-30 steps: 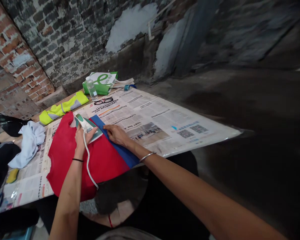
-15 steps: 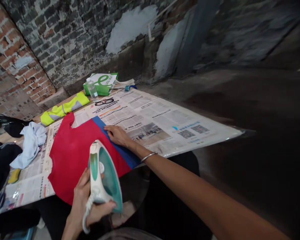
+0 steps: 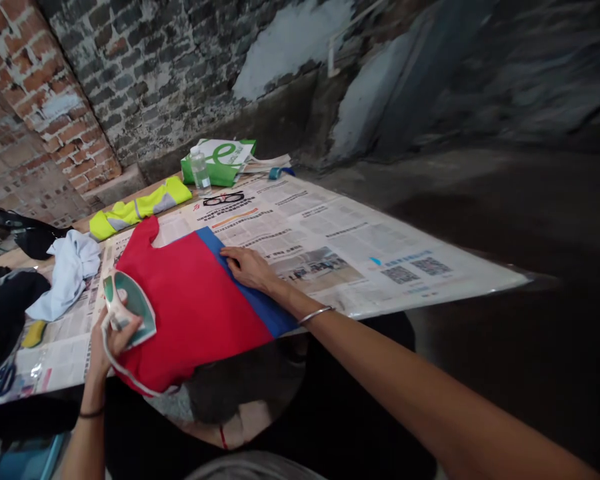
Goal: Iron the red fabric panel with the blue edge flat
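Note:
A red garment point(image 3: 200, 300) with a blue band point(image 3: 260, 303) along its right edge lies spread on the newspaper-covered table. My left hand point(image 3: 114, 337) is closed around the handle of a white and teal iron point(image 3: 135, 307). The iron is at the garment's left side, tilted so that its top shows; whether its soleplate touches the cloth I cannot tell. Its white cord hangs past my wrist. My right hand point(image 3: 253, 270) rests on the blue band, fingertips on the cloth and thumb slightly apart.
Behind the garment are a hi-vis yellow cloth point(image 3: 140, 208), glasses point(image 3: 223, 199), a clear bottle point(image 3: 200, 173) and a green-and-white bag point(image 3: 225, 163). To the left lie a pale blue cloth point(image 3: 67, 273), dark clothing point(image 3: 10, 307), a yellow sponge-like piece point(image 3: 33, 334) and scissors point(image 3: 1, 381).
My left hand has carried the iron leftward and away from me, from the near edge to the garment's left side. My right hand stays on the blue band. The view has shifted slightly.

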`<action>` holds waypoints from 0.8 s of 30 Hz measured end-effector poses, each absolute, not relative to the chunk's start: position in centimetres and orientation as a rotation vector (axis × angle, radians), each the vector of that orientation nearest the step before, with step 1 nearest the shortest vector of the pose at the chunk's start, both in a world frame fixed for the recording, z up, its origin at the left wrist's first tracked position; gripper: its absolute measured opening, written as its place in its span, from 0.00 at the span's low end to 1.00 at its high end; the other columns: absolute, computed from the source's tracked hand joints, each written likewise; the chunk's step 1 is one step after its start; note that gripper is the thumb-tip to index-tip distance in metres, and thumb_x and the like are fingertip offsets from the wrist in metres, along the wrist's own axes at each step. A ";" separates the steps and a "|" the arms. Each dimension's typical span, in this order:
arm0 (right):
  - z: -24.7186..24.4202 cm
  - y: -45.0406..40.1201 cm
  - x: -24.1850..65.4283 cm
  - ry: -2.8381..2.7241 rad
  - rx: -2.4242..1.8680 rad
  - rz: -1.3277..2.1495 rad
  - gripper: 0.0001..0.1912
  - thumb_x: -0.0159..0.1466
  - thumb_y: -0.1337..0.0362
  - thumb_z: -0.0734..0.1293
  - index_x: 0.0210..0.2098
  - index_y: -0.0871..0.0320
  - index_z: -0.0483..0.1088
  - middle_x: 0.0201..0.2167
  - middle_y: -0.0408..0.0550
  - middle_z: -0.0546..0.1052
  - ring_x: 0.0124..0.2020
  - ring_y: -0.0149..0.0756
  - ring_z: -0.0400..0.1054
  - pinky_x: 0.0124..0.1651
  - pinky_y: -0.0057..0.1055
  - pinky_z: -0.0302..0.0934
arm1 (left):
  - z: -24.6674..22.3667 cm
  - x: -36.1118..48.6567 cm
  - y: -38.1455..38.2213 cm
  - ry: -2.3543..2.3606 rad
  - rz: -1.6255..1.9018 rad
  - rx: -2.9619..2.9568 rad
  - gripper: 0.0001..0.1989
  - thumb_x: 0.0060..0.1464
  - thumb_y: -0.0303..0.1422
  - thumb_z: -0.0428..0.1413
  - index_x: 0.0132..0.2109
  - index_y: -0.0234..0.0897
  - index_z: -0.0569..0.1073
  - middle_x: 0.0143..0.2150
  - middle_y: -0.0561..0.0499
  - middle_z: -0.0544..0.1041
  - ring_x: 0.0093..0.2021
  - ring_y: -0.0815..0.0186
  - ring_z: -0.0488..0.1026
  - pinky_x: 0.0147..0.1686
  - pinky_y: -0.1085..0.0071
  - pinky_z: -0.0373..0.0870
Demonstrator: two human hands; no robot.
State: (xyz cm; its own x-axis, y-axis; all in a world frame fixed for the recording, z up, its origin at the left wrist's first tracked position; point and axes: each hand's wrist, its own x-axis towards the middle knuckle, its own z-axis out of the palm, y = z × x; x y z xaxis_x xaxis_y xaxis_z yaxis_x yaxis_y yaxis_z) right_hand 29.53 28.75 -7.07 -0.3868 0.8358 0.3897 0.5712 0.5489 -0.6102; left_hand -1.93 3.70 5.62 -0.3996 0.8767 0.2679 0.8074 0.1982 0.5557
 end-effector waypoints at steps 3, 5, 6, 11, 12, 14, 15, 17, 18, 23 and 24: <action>-7.1 28.7 29.6 -2.112 -1.125 0.492 0.22 0.68 0.71 0.62 0.56 0.57 0.81 0.62 0.53 0.81 0.65 0.43 0.74 0.72 0.44 0.63 | 6.5 -3.1 8.2 2.374 0.984 1.599 0.34 0.52 0.49 0.66 0.61 0.36 0.77 0.56 0.39 0.84 0.55 0.46 0.82 0.59 0.50 0.77; -7.1 28.6 29.6 -2.110 -1.125 0.496 0.22 0.68 0.71 0.62 0.56 0.56 0.81 0.62 0.52 0.81 0.65 0.44 0.75 0.72 0.44 0.63 | 6.7 -3.4 9.7 2.402 1.012 1.587 0.29 0.53 0.46 0.67 0.59 0.38 0.78 0.56 0.41 0.84 0.56 0.47 0.82 0.61 0.49 0.76; -7.0 28.6 29.6 -2.107 -1.127 0.499 0.22 0.68 0.71 0.62 0.56 0.56 0.81 0.62 0.52 0.81 0.64 0.44 0.75 0.72 0.44 0.63 | 6.8 -3.4 9.9 2.410 1.019 1.580 0.27 0.53 0.44 0.67 0.58 0.39 0.78 0.56 0.43 0.84 0.56 0.47 0.82 0.61 0.49 0.75; -6.7 28.5 29.6 -2.105 -1.124 0.508 0.23 0.68 0.71 0.62 0.57 0.57 0.81 0.62 0.53 0.81 0.65 0.44 0.74 0.73 0.44 0.63 | 6.5 -2.0 5.4 2.364 0.968 1.601 0.27 0.57 0.44 0.65 0.61 0.40 0.77 0.59 0.47 0.83 0.56 0.47 0.82 0.59 0.53 0.78; -6.7 28.5 29.6 -2.103 -1.120 0.512 0.23 0.68 0.71 0.62 0.57 0.57 0.81 0.62 0.53 0.81 0.65 0.44 0.74 0.73 0.44 0.63 | 6.3 -1.5 3.7 2.344 0.961 1.610 0.28 0.58 0.45 0.64 0.63 0.41 0.77 0.61 0.48 0.82 0.58 0.47 0.81 0.61 0.53 0.77; -6.8 28.6 29.5 -2.091 -1.116 0.523 0.23 0.68 0.71 0.63 0.57 0.55 0.81 0.62 0.52 0.81 0.65 0.44 0.74 0.73 0.45 0.63 | 5.8 -0.3 -0.1 2.320 0.949 1.641 0.30 0.57 0.48 0.65 0.63 0.44 0.77 0.64 0.47 0.80 0.62 0.47 0.79 0.63 0.52 0.76; -6.9 28.7 29.5 -2.084 -1.117 0.527 0.23 0.68 0.71 0.63 0.57 0.54 0.81 0.62 0.52 0.81 0.65 0.44 0.74 0.73 0.45 0.63 | 5.4 0.3 -2.0 2.313 0.926 1.670 0.31 0.55 0.49 0.66 0.63 0.44 0.78 0.65 0.45 0.80 0.63 0.46 0.79 0.64 0.51 0.76; -7.1 28.8 29.5 -2.075 -1.120 0.529 0.23 0.68 0.71 0.63 0.57 0.54 0.81 0.62 0.51 0.81 0.65 0.45 0.74 0.73 0.46 0.63 | 4.7 1.5 -5.6 2.316 0.867 1.753 0.29 0.52 0.51 0.68 0.58 0.44 0.81 0.64 0.42 0.81 0.63 0.44 0.79 0.62 0.50 0.78; -7.2 28.9 29.5 -2.075 -1.123 0.526 0.23 0.68 0.71 0.63 0.57 0.54 0.81 0.61 0.51 0.81 0.64 0.45 0.75 0.72 0.46 0.63 | 4.4 1.9 -7.0 2.317 0.837 1.791 0.28 0.51 0.50 0.69 0.56 0.43 0.83 0.63 0.42 0.81 0.62 0.43 0.79 0.61 0.51 0.79; -7.5 28.9 29.4 -2.095 -1.109 0.507 0.22 0.69 0.71 0.62 0.56 0.57 0.82 0.61 0.55 0.81 0.64 0.47 0.75 0.73 0.46 0.63 | 4.0 2.3 -8.1 2.290 0.810 1.839 0.28 0.49 0.47 0.71 0.56 0.43 0.83 0.62 0.42 0.82 0.62 0.45 0.80 0.59 0.55 0.80; -7.5 28.9 29.4 -2.096 -1.105 0.508 0.22 0.69 0.71 0.62 0.56 0.57 0.82 0.61 0.55 0.81 0.64 0.47 0.75 0.73 0.46 0.63 | 4.2 2.0 -7.1 2.292 0.836 1.819 0.29 0.50 0.47 0.70 0.57 0.42 0.83 0.63 0.41 0.82 0.62 0.45 0.80 0.60 0.54 0.80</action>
State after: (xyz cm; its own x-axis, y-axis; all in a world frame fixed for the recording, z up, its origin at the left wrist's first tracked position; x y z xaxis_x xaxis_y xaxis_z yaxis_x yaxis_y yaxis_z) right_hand 29.39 28.91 -7.47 -0.3885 0.8292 0.4018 0.5535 0.5587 -0.6177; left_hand 1.96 -7.05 4.17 -0.2825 0.9251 0.2536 0.8711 0.1368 0.4716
